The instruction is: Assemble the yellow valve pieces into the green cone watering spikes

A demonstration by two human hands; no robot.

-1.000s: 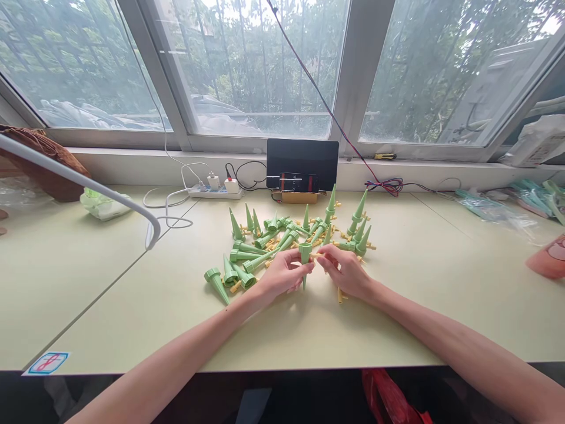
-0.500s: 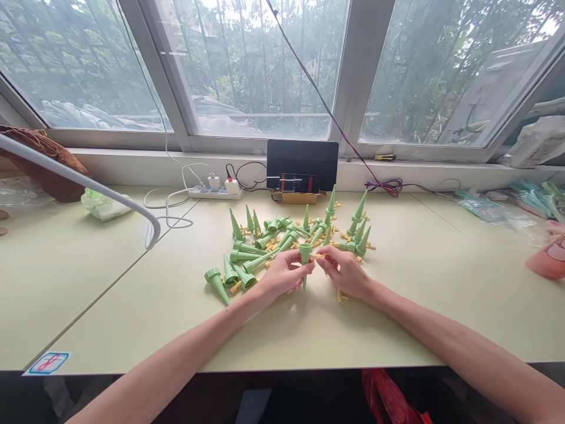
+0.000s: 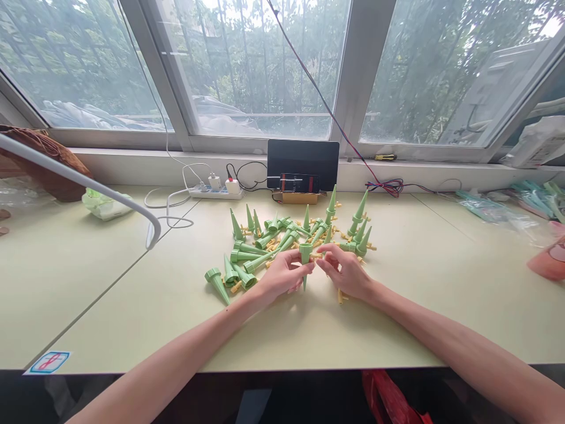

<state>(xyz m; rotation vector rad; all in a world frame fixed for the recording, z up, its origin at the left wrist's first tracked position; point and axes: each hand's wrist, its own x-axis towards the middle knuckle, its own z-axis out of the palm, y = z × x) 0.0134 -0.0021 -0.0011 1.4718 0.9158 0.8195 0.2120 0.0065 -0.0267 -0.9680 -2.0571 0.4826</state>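
Note:
In the head view my left hand [image 3: 285,275] grips a green plant watering spike [image 3: 305,253], its wide cap up and its point down. From the spike's side, just below the cap, a small yellow valve [image 3: 315,255] sticks out towards the right. My right hand [image 3: 344,271] has its thumb and forefinger at the valve's outer end; the other fingers are curled. A loose yellow valve [image 3: 340,296] lies on the table below my right hand. Behind both hands is a pile of green spikes [image 3: 289,235] mixed with yellow valves.
Several spikes with valves [image 3: 359,224] stand upright behind my right hand. A phone [image 3: 300,182] leans against a dark tablet [image 3: 303,156] at the back. Left of it is a power strip [image 3: 218,191] with cables. A white curved bar [image 3: 88,168] crosses the left side.
My right thumb and forefinger have shifted slightly outward along the valve, so more of it shows. My left hand and the spike have hardly moved.

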